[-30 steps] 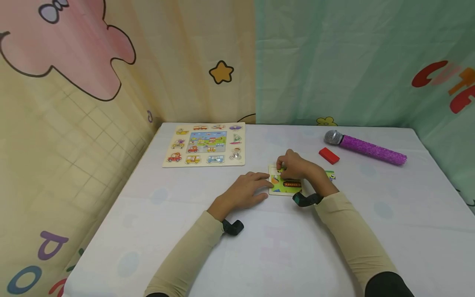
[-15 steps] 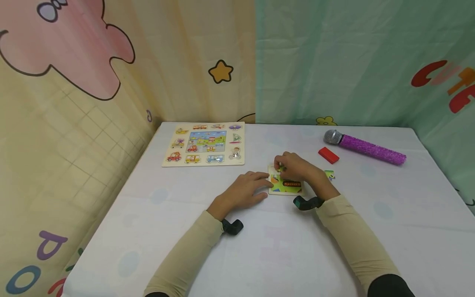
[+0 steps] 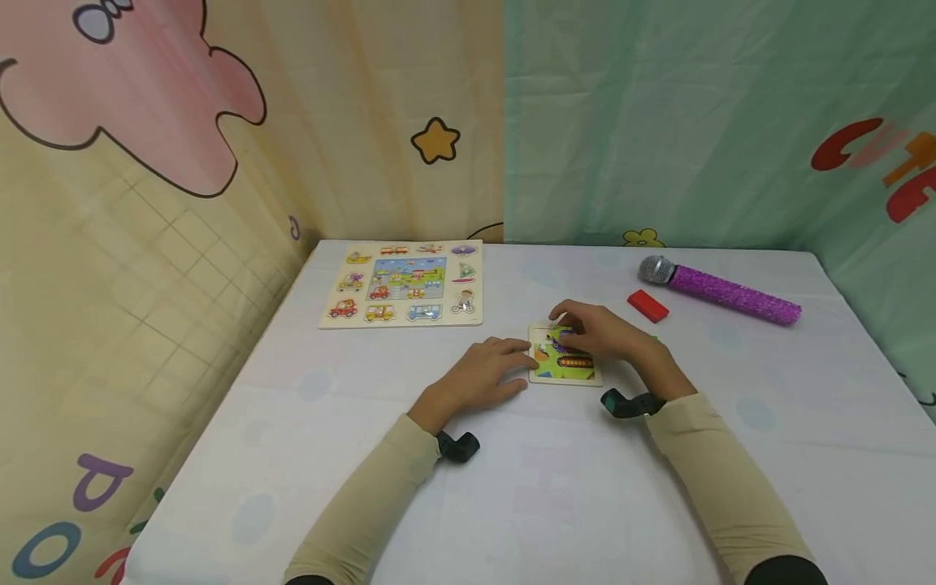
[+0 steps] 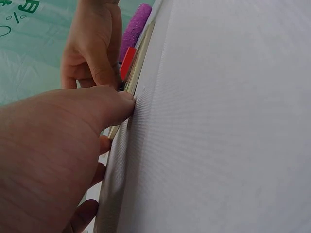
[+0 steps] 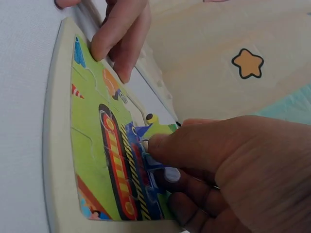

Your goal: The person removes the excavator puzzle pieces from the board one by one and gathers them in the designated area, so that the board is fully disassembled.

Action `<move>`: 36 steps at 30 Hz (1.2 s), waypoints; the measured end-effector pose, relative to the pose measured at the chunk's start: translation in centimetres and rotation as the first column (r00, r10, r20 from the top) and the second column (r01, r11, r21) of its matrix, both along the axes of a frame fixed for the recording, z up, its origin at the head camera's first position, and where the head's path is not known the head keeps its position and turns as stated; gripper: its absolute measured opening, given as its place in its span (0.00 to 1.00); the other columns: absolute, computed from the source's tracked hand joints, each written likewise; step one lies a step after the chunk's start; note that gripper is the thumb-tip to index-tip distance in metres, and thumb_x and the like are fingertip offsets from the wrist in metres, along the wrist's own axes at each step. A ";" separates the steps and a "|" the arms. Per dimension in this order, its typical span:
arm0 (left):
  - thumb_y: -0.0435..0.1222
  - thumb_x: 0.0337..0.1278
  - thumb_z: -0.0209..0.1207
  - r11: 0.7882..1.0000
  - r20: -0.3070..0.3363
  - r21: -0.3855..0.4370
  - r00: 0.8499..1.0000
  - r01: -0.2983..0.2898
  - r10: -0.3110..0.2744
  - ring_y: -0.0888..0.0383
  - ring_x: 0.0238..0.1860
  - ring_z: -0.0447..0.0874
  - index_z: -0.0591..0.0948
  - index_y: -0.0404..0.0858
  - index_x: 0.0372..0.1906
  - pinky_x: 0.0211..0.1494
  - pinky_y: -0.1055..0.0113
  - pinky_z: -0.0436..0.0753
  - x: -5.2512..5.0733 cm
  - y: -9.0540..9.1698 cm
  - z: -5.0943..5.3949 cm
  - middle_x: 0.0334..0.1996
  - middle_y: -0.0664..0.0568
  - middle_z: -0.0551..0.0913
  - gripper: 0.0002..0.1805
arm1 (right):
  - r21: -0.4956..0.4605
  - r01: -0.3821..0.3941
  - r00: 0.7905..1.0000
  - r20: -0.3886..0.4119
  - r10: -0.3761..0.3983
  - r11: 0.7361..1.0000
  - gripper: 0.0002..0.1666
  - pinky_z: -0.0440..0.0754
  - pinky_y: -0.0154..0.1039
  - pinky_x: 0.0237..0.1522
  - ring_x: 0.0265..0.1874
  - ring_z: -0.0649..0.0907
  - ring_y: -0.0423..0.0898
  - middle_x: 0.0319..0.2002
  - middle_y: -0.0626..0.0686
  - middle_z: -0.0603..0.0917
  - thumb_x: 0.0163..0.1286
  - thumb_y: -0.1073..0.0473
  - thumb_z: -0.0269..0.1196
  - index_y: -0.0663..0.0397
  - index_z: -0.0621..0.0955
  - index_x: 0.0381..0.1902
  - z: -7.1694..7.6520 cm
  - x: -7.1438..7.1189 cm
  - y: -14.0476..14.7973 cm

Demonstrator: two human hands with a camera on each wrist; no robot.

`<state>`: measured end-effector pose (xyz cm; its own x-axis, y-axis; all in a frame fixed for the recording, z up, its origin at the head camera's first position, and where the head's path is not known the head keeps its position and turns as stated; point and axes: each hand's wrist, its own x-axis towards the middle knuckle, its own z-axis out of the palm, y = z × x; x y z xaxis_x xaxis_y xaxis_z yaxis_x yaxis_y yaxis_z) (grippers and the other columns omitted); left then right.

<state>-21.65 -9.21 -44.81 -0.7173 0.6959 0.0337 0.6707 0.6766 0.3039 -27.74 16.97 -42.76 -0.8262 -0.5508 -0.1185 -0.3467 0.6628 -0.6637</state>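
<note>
A small jigsaw board (image 3: 563, 374) in a pale frame lies on the table, showing a tracked digger on green. My left hand (image 3: 483, 374) rests at its left edge with the fingers spread, fingertips touching the frame and picture. Over the upper part of the board, my right hand (image 3: 605, 331) pinches a green-and-blue jigsaw piece (image 5: 158, 130) between thumb and fingers. In the right wrist view that piece looks tilted against the fitted ones, and the fingers hide part of it. A green bit of another piece (image 3: 654, 337) shows behind the right wrist.
A larger vehicle picture board (image 3: 409, 318) lies at the back left. A red block (image 3: 647, 305) and a purple glittery microphone (image 3: 731, 296) lie at the back right. Printed curtains (image 3: 614, 122) hang behind the table.
My right hand has shifted slightly right and its index finger has straightened, uncovering blue on the board's upper part. Its wrist now covers most of the loose piece. My left hand stays put.
</note>
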 end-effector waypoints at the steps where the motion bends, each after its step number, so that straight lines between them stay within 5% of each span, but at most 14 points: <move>1: 0.48 0.72 0.59 1.000 0.001 -0.001 1.000 -0.001 0.001 0.54 0.70 0.66 0.79 0.53 0.66 0.67 0.53 0.69 0.0 0.0 0.0 0.73 0.54 0.69 0.21 | -0.012 -0.001 1.000 0.011 0.001 1.000 0.22 0.79 0.54 0.57 0.51 0.82 0.55 0.55 0.59 0.83 0.72 0.66 0.64 0.51 0.74 0.61 0.0 0.1 0.2; 21: 0.48 0.72 0.58 1.000 0.007 -0.006 1.000 -0.001 0.001 0.54 0.70 0.65 0.79 0.53 0.66 0.68 0.53 0.68 0.0 0.1 0.1 0.73 0.54 0.68 0.21 | -0.107 -0.001 1.000 -0.028 -0.002 0.994 0.18 0.77 0.54 0.58 0.53 0.81 0.54 0.52 0.55 0.85 0.73 0.70 0.61 0.56 0.83 0.59 -0.3 0.0 2.3; 36: 0.48 0.72 0.58 1.000 0.009 -0.004 1.000 -0.004 0.004 0.54 0.71 0.65 0.79 0.53 0.66 0.68 0.53 0.68 0.0 0.0 0.1 0.73 0.54 0.68 0.21 | -0.135 0.034 0.999 -0.034 -0.039 0.990 0.07 0.81 0.47 0.51 0.42 0.80 0.51 0.42 0.53 0.84 0.73 0.67 0.63 0.56 0.82 0.47 -0.7 -0.2 2.0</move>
